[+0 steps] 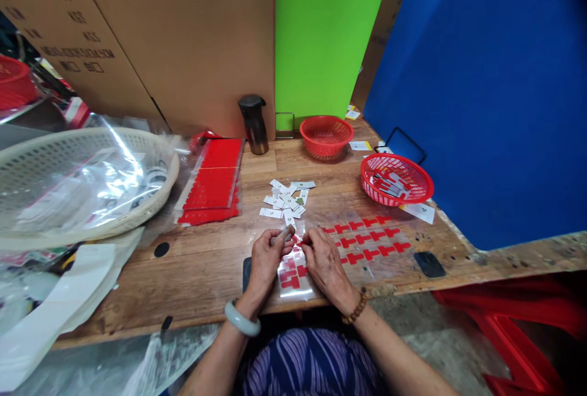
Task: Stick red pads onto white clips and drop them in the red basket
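My left hand (pixel 266 260) is closed, its thumb and fingers pinching a small grey-white strip (pixel 284 234). Close beside it, my right hand (pixel 323 263) has its fingertips pressed together over a clear sheet of red T-shaped stickers (pixel 290 275). Whatever lies between the right fingertips is too small to make out. Just beyond both hands lies a loose pile of small white strips (pixel 288 200), each with a round mark. Right of my right hand, another clear sheet (pixel 367 240) carries rows of red T-shaped stickers.
A red basket (pixel 424 187) at the right contains strips with red on them; another red basket (pixel 326 133) stands farther back. Left are stacked red sheets (pixel 211 173) and a large white basket (pixel 160 191) of plastic bags. A dark flask (pixel 254 126) stands by the cardboard (pixel 206 35).
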### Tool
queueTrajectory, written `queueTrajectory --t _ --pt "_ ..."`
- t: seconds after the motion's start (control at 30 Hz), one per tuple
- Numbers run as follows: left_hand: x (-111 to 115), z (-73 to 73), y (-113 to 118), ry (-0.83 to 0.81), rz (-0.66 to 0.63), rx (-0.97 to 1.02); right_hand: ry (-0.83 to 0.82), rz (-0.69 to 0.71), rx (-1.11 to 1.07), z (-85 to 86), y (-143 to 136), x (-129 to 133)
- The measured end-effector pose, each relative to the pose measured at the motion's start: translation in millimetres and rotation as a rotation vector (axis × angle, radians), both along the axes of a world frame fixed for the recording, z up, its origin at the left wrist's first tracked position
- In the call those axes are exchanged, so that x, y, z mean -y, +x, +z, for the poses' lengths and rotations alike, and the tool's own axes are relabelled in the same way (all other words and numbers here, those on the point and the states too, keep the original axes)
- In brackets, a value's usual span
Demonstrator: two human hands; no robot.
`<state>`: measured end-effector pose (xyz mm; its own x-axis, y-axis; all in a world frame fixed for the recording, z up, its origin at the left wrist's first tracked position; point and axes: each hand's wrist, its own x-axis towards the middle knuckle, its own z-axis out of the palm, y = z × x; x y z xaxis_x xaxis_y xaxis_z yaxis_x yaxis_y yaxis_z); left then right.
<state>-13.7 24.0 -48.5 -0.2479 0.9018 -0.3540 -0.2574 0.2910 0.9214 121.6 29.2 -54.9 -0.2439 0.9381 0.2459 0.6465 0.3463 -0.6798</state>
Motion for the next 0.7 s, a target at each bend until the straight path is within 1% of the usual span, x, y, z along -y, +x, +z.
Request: queueTrajectory --t 0.1,0.17,0.27,0.4,0.7 --pt "0 0.6 -1 -0.016 0.010 0.031 0.002 -0.020 -0.057 1.8 3 -1" --pt "0 0.9 -1 -0.024 0.011 0.040 -0.020 -0.001 -0.085 2.1 6 -2" --pt "0 1.8 -1 -0.030 0.018 0.052 -0.044 0.027 -0.115 -0.6 7 -2" --pt "0 2.5 1 -0.019 0.045 0.064 -0.058 0.016 -0.143 -3.1 7 0" --pt "1 2.6 2 -0.016 0.064 0.091 -0.112 0.146 -0.225 6.8 15 2"
